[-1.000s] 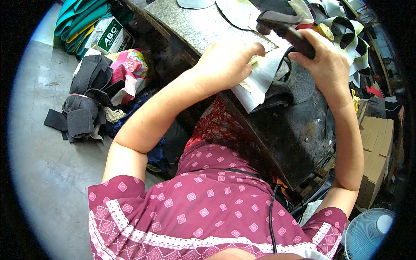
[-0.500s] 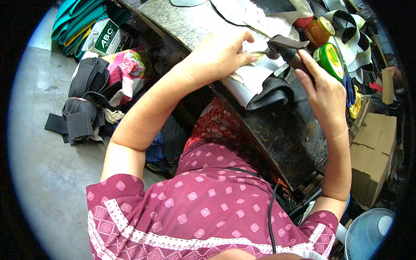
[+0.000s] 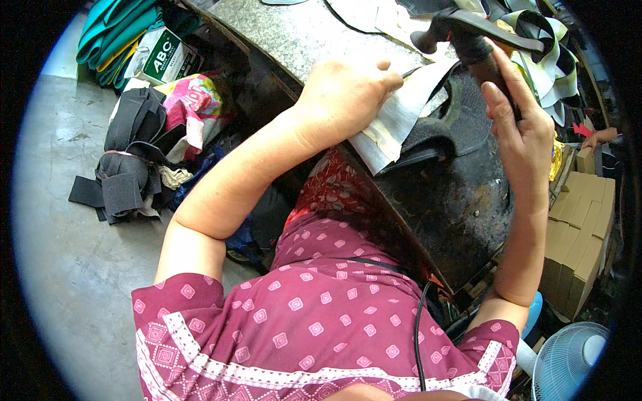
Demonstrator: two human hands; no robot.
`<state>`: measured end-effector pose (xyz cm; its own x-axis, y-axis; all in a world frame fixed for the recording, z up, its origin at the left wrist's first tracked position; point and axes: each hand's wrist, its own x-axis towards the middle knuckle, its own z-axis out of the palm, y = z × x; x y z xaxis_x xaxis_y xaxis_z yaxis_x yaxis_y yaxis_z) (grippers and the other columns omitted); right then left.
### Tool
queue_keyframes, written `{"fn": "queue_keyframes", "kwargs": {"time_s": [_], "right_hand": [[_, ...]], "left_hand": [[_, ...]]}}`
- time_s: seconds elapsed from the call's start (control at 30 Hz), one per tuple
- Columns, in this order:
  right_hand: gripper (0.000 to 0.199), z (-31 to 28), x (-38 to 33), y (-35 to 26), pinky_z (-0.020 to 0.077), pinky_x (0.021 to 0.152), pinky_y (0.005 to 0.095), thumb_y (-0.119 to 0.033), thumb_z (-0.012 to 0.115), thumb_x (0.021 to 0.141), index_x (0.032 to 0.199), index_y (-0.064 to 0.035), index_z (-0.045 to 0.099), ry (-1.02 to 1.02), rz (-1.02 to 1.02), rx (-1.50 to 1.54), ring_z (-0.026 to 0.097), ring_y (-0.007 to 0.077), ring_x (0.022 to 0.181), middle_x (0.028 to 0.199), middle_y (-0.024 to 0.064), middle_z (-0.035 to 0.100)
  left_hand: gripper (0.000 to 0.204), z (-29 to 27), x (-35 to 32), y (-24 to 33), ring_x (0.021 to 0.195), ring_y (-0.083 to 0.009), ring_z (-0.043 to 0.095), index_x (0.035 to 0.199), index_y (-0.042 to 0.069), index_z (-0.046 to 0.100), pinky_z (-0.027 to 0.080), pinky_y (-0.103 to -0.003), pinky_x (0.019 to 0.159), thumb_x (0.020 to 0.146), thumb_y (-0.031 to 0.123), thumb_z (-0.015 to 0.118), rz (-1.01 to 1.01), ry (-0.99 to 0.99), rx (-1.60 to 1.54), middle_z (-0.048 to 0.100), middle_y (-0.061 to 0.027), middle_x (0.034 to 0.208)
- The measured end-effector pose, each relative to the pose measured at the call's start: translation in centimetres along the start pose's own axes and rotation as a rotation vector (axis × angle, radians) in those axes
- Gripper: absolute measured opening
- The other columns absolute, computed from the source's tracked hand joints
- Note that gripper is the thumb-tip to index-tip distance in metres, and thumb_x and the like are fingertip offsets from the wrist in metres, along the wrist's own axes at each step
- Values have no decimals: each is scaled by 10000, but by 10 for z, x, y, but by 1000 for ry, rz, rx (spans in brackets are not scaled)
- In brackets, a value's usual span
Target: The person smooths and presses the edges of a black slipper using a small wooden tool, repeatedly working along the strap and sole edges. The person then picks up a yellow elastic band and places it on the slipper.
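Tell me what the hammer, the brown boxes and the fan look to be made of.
Hammer: the head is probably metal, dark with a soft sheen; the handle, partly hidden by the right hand, looks dark and may be wood. Boxes: likely matte cardboard, from the plain brown faces. Fan: probably plastic, given its smooth, pale blue hub.

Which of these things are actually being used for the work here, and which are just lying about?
In use:
hammer, in the right hand
pale sheet, by the left hand
dark material next to the sheet

Seemingly just lying about:
teal folded material
bundled black strips
cardboard boxes
fan
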<state>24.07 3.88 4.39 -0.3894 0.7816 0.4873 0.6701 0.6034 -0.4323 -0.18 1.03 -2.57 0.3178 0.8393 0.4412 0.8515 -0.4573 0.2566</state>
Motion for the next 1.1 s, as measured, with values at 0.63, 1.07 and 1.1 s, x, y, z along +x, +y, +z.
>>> {"fn": "queue_keyframes", "kwargs": {"time_s": [0.63, 1.07, 1.1], "right_hand": [[439, 24, -24, 16, 560, 776, 423, -353, 636, 982, 1405, -244, 592, -214, -6, -252, 719, 351, 898, 1017, 183, 722], [417, 13, 2, -16, 561, 818, 370, -272, 671, 973, 1367, -142, 633, -78, 8, -31, 729, 273, 944, 1146, 145, 736], [425, 16, -1, -16, 566, 799, 386, -328, 669, 972, 1373, -193, 629, -239, 5, -144, 732, 341, 916, 1104, 163, 736]], "left_hand": [[159, -10, -17, -5, 828, -298, 691, 1013, 128, 752, 550, -405, 724, 867, 177, 711, -167, 0, -251, 695, -86, 893], [79, -9, -15, -5, 773, -326, 674, 919, 94, 644, 547, -424, 677, 846, 106, 670, 84, -14, -123, 624, -84, 878], [81, -9, -15, -5, 769, -328, 673, 921, 95, 644, 546, -423, 675, 845, 106, 670, 86, -16, -125, 624, -83, 878]]}}
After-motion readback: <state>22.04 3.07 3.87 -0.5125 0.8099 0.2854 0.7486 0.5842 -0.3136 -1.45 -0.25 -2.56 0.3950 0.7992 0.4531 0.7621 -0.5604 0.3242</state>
